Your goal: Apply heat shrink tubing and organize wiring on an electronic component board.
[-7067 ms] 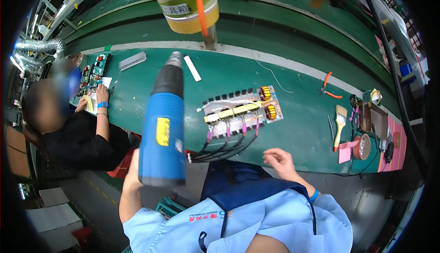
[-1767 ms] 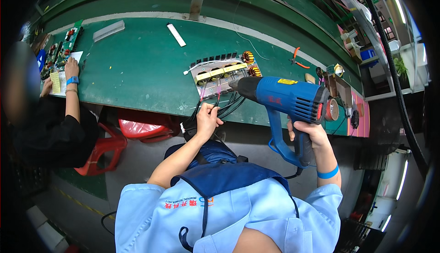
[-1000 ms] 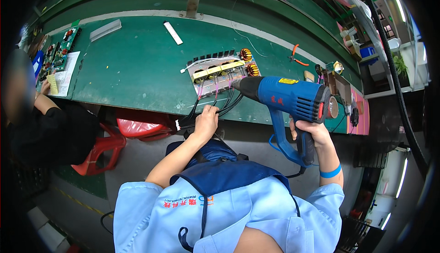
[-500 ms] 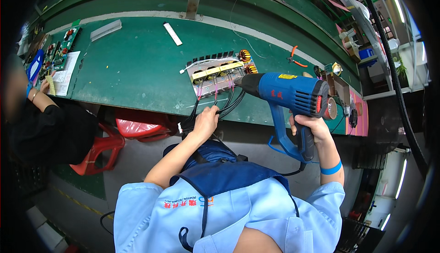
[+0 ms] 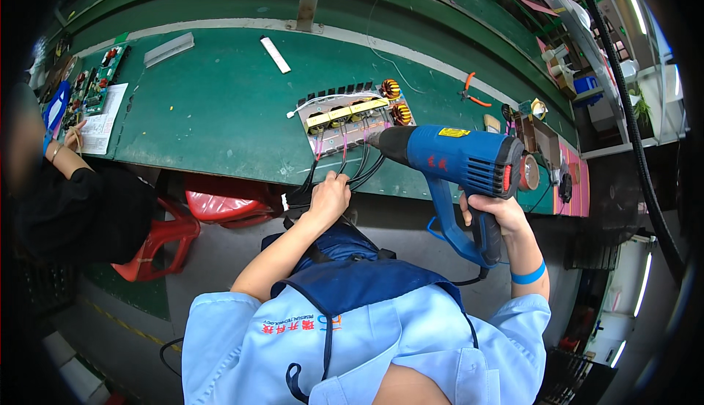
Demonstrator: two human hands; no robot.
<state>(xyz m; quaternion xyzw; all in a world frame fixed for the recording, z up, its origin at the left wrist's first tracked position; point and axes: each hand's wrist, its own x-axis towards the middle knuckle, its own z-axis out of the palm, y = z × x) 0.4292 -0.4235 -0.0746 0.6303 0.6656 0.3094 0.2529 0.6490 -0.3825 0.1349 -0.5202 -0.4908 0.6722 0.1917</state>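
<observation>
A blue heat gun (image 5: pixel 458 157) is in my right hand (image 5: pixel 502 213), fingers wrapped round its handle. Its dark nozzle points left at the pink and black leads on the circuit board (image 5: pixel 348 115), close to them. The board lies on the green bench and carries yellow transformers in a row, black parts along its far edge and two copper-wound toroid coils (image 5: pixel 401 114) at its right end. At the bench's front edge my left hand (image 5: pixel 330 198) is closed on the bundle of black wires (image 5: pixel 370 172) coming off the board. White connectors (image 5: pixel 284 202) hang beside that hand.
Orange-handled pliers (image 5: pixel 477 96) lie beyond the board on the right. A white strip (image 5: pixel 276 54) and a grey metal channel (image 5: pixel 169 49) lie farther back. At the left, a co-worker's arm (image 5: pixel 70 162) reaches toward another board (image 5: pixel 106 79). A red stool (image 5: pixel 158 240) stands below the bench.
The heat gun has shifted slightly left and down, its nozzle moving along the leads. My left hand stays at the wires. The co-worker's yellow slip is no longer visible.
</observation>
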